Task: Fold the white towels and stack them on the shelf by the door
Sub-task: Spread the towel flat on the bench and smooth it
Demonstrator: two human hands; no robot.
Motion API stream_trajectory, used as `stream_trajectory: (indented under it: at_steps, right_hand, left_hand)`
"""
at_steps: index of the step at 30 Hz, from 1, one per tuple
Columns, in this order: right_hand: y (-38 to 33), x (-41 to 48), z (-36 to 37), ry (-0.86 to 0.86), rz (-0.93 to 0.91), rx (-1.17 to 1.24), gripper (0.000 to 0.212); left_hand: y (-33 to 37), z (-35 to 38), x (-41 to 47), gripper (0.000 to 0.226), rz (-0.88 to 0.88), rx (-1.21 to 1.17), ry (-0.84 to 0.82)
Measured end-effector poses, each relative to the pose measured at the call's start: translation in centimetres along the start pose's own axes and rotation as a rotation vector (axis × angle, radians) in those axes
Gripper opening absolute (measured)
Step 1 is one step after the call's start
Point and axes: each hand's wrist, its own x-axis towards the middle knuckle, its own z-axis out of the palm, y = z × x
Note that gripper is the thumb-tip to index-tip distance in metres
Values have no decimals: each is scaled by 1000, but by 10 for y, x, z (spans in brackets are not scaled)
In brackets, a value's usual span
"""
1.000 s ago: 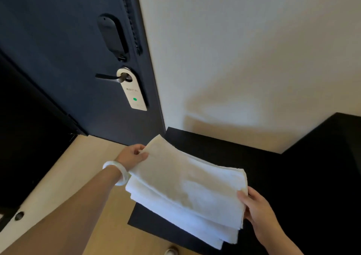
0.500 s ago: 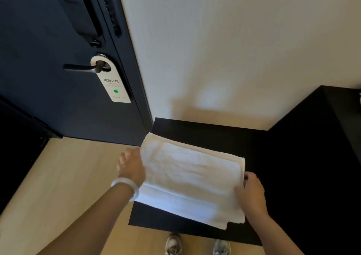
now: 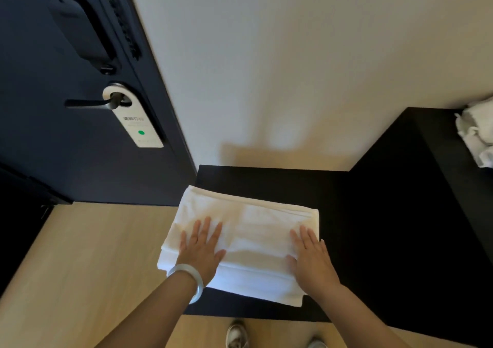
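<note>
— Where are the towels (image 3: 248,230) now?

— They lie folded in a stack on the black shelf (image 3: 333,241), at its left edge, just beside the door (image 3: 40,147). Your left hand (image 3: 200,251) and right hand (image 3: 312,259) both rest flat on top, fingers spread and released, gripping nothing.

— Is any writing readable?

— A white tag (image 3: 136,123) hangs on the handle (image 3: 88,104). It has a line of characters, too blurred to read, and a green dot. More white cloth (image 3: 477,131) lies at the far right edge.

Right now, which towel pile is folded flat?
The folded towel stack on the low black shelf, under the left hand and right hand. The crumpled towels at far right are bunched.
</note>
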Motion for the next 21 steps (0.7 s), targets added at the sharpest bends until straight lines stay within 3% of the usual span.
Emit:
stream_trajectory:
  at_steps: [5,10,16,21]
  right_hand:
    - [18,-25,-48,50,19,155,63]
    - [74,-80,-137,37,-63,297,61]
    - [225,-154,-218,192,-107,318,63]
    - [357,-202,-259,324,24,413,66]
  left_hand:
    - [49,-51,-22,62,-51,-50,-137]
    - [166,-124,-42,54,128,-51,-69]
    - [359,-181,-84,53,377,-105,192]
    - [498,-176,-104,56,476,-146,225]
